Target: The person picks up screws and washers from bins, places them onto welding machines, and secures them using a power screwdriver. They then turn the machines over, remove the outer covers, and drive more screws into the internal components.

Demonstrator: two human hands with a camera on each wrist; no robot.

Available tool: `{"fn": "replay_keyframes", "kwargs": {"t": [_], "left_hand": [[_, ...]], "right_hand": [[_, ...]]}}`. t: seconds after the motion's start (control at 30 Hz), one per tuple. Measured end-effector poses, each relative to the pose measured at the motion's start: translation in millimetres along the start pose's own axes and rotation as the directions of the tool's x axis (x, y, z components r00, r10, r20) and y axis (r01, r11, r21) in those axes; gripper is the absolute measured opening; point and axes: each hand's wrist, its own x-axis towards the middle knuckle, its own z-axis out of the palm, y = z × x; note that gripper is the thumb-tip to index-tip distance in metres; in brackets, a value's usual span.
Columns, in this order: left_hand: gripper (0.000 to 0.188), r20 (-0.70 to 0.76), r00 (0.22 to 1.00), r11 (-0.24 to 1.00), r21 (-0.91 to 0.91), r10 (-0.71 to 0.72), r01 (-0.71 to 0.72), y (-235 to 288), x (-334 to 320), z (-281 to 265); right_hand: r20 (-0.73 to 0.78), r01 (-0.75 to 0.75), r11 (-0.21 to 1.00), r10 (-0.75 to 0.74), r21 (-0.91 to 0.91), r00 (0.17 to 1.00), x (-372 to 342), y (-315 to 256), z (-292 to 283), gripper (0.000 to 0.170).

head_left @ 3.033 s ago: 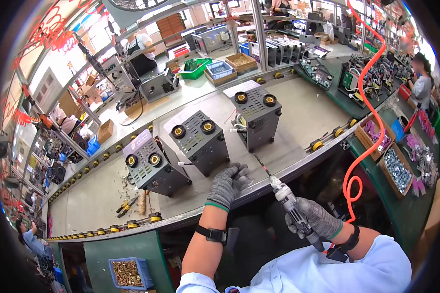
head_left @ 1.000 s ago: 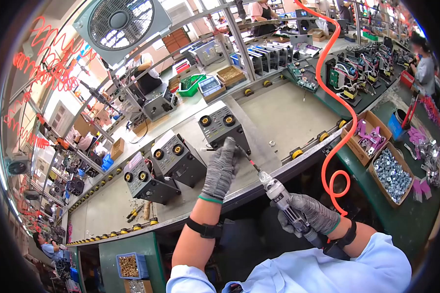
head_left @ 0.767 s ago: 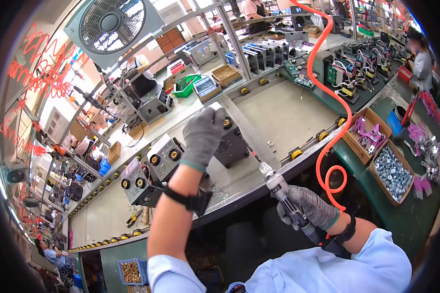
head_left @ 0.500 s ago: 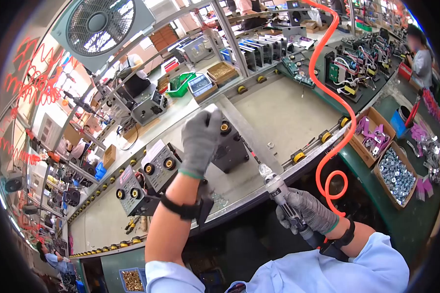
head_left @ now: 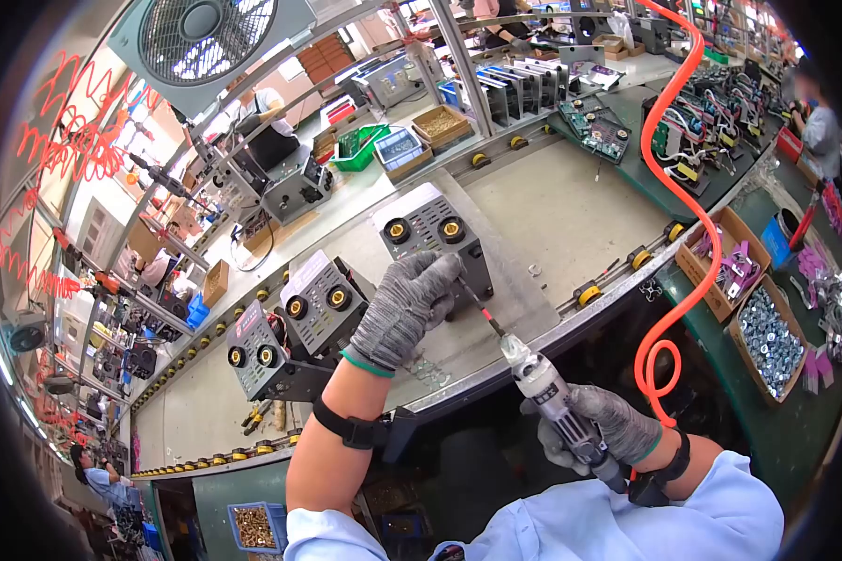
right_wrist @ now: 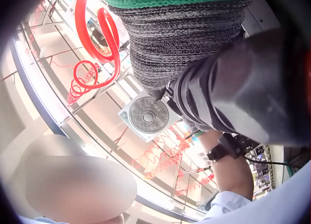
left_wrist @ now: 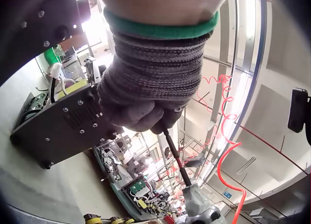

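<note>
The gloved right hand point(head_left: 608, 427) grips a grey power screwdriver point(head_left: 554, 400), whose long bit points up and left. Curled fingers of the gloved left hand point(head_left: 404, 307) pinch the bit near its tip, just in front of a dark metal unit point(head_left: 472, 266) with two black-and-brass sockets. In the left wrist view, the left hand point(left_wrist: 150, 83) holds the end of the bit point(left_wrist: 176, 156); whether a screw is there is hidden. The right wrist view has the right hand point(right_wrist: 182, 44) around the tool's dark body point(right_wrist: 243, 88).
Two similar units point(head_left: 320, 307) stand to the left on the line, with pliers point(head_left: 255, 418) near them. A red coiled hose point(head_left: 669, 313) hangs at the right, beside cartons of bolts point(head_left: 767, 338) and purple parts. A blue bin of brass pieces point(head_left: 254, 526) sits lower left.
The left hand has come down from over the top of the unit to the bit's tip. The right hand keeps its grip on the screwdriver. The head view has shifted somewhat.
</note>
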Motion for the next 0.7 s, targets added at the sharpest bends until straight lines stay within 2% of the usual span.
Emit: {"fn": "replay_keyframes", "kwargs": {"t": [0.07, 0.1, 0.17, 0.23, 0.3, 0.37, 0.47, 0.53, 0.6, 0.67, 0.7], "left_hand": [[0.032, 0.071, 0.997, 0.979, 0.203, -0.016, 0.002, 7, -6, -1], [0.032, 0.071, 0.997, 0.979, 0.202, -0.019, 0.004, 7, -6, 2], [0.033, -0.010, 0.999, 0.933, 0.359, 0.035, -0.029, 8, -3, 11], [0.033, -0.030, 0.999, 0.945, 0.327, 0.034, -0.022, 8, 0, 17], [0.033, -0.049, 0.998, 0.955, 0.295, 0.027, -0.012, 2, 4, 20], [0.030, -0.014, 0.989, 0.970, 0.195, 0.150, -0.145, -12, 10, 19], [0.035, 0.016, 0.995, 0.984, 0.143, 0.103, -0.104, -8, 7, 20], [0.037, 0.035, 0.996, 0.992, 0.092, 0.077, -0.080, -11, 6, 20], [0.038, 0.055, 0.997, 0.997, 0.043, 0.056, -0.059, -12, 6, 20], [0.042, -0.052, 0.987, 0.898, 0.425, 0.151, -0.115, -14, 9, 19], [0.042, -0.051, 0.987, 0.898, 0.424, 0.153, -0.117, -5, 9, 19]], "right_hand": [[0.035, -0.021, 0.998, 0.019, 0.059, 0.999, -4, 2, -2, 0.083], [0.071, -0.043, 0.992, 0.035, 0.116, 0.997, -6, 3, -3, 0.084], [0.089, -0.010, 0.994, 0.001, 0.105, 0.996, -6, 7, -5, 0.084], [0.018, 0.051, 0.998, -0.052, 0.033, 0.999, -5, 10, -5, 0.078], [0.014, 0.066, 0.998, -0.066, 0.006, 0.998, -5, 9, -7, 0.079], [0.009, 0.076, 0.997, -0.076, -0.021, 0.997, -7, 8, -8, 0.080], [0.037, 0.047, 0.998, -0.049, 0.052, 0.998, -8, 5, -9, 0.077], [0.108, -0.008, 0.980, -0.014, 0.199, 0.994, -9, 8, -14, 0.075], [0.082, 0.003, 0.980, -0.019, 0.197, 0.996, -9, 8, -12, 0.074], [0.055, 0.019, 0.982, -0.030, 0.188, 0.998, -7, 5, -12, 0.074], [0.001, 0.048, 0.995, -0.049, 0.086, 0.999, -4, 0, -13, 0.074]]}}
